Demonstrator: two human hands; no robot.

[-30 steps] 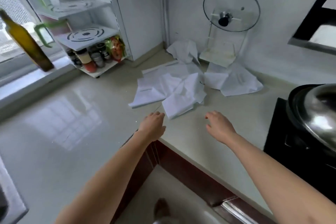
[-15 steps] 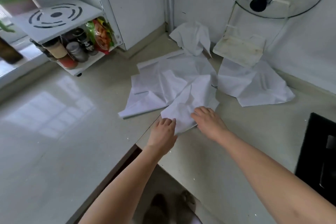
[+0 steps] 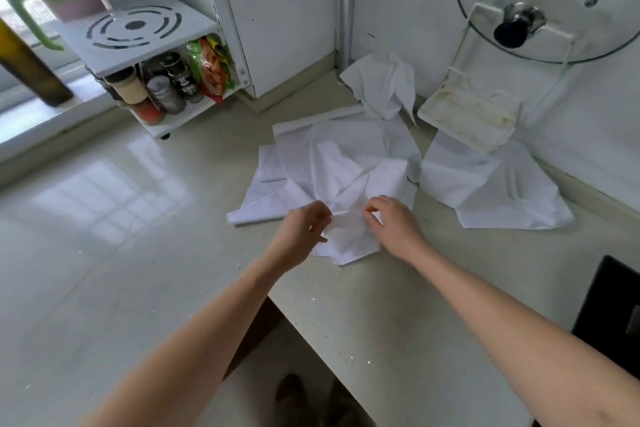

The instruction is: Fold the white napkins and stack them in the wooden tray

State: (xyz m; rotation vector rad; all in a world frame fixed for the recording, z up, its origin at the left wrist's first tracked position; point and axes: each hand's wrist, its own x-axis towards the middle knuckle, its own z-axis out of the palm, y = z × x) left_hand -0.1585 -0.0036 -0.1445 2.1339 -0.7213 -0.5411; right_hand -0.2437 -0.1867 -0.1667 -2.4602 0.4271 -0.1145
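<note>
A crumpled white napkin (image 3: 349, 239) lies at the near edge of a loose pile of white napkins (image 3: 343, 163) on a pale stone worktop (image 3: 398, 305), close to the worktop's inner corner. Both hands are on it: the left hand (image 3: 301, 236) pinches its left edge, fingers curled onto the cloth, and the right hand (image 3: 394, 225) pinches its upper right part the same way. Gripping at two separated points likely lets the person lift this one napkin free of the pile and pull it flat for folding. Another napkin (image 3: 485, 191) lies spread to the right, partly under a white lid rack (image 3: 467, 118) that holds a glass pot lid (image 3: 540, 10) against the wall, and a further napkin (image 3: 384, 87) sits bunched in the back corner. No wooden tray is in view, so stacking seems some way off. To the left stands a white shelf unit (image 3: 149, 42) with spice jars (image 3: 162, 90), and a dark bottle (image 3: 31, 73) at the window.
</note>
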